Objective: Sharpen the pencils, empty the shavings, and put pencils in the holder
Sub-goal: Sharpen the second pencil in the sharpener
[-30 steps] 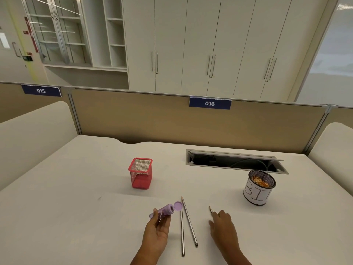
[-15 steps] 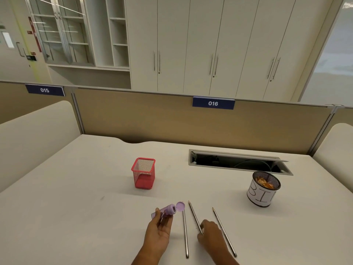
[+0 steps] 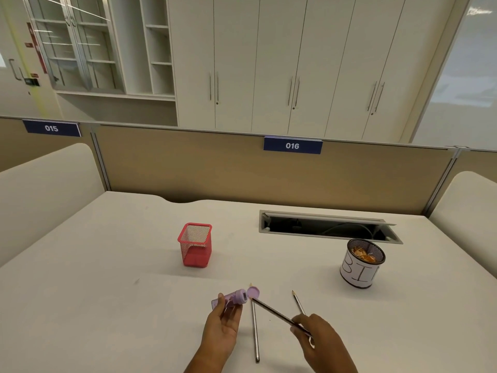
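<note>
Near the desk (image 3: 107,305) edge my left hand (image 3: 220,327) grips the sharpener (image 3: 234,298), right hand (image 3: 322,337) pinches one pencil (image 3: 274,313) at its mouth, two pencils (image 3: 255,329) lie loose, holder (image 3: 195,244) looks empty, so I'd say barely started.

left hand (image 3: 222,328) holding purple sharpener (image 3: 233,298), right hand (image 3: 320,339) pinching pencil (image 3: 274,313) at it

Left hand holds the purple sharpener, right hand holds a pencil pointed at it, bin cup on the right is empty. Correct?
Not quite. The bin cup isn't empty: the head view shows shavings in it. The rest stands: the left hand holds the purple sharpener and the right hand holds a pencil pointed at it.
</note>
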`<state>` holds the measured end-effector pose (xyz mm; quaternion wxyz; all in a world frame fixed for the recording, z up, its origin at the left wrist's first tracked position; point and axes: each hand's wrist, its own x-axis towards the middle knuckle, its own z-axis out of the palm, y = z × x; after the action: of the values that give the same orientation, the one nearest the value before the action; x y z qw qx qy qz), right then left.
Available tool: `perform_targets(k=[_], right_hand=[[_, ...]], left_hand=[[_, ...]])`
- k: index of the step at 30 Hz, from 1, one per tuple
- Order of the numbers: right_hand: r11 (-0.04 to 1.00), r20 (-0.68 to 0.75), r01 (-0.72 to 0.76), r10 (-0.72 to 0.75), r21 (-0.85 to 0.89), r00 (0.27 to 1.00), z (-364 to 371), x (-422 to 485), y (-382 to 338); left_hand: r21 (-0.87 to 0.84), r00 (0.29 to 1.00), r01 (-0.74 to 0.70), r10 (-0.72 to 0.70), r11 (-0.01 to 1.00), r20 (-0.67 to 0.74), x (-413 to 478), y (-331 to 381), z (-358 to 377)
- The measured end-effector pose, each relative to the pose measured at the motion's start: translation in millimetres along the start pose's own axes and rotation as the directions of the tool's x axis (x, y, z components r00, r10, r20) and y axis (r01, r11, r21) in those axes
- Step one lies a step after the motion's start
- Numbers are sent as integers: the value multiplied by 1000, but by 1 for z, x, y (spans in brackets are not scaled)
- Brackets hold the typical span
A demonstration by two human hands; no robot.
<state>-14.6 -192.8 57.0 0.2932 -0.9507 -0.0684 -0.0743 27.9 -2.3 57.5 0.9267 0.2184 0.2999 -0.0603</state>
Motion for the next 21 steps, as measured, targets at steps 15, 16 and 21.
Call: perform_targets(k=[15,16,21], right_hand=[[878,-123,235,-311,-417,943,-24,8,-18],[860,-145,260,-353,-439,924,-25,10,-18],[810,-192,253,-404,-529,894,-25,6,-14]], left_hand=[[206,994,-58,38,977,101,-7,-2,4],[213,993,-68,46,975,106,-7,-2,4],[239,985,-115,79,964,153,-11,0,7]])
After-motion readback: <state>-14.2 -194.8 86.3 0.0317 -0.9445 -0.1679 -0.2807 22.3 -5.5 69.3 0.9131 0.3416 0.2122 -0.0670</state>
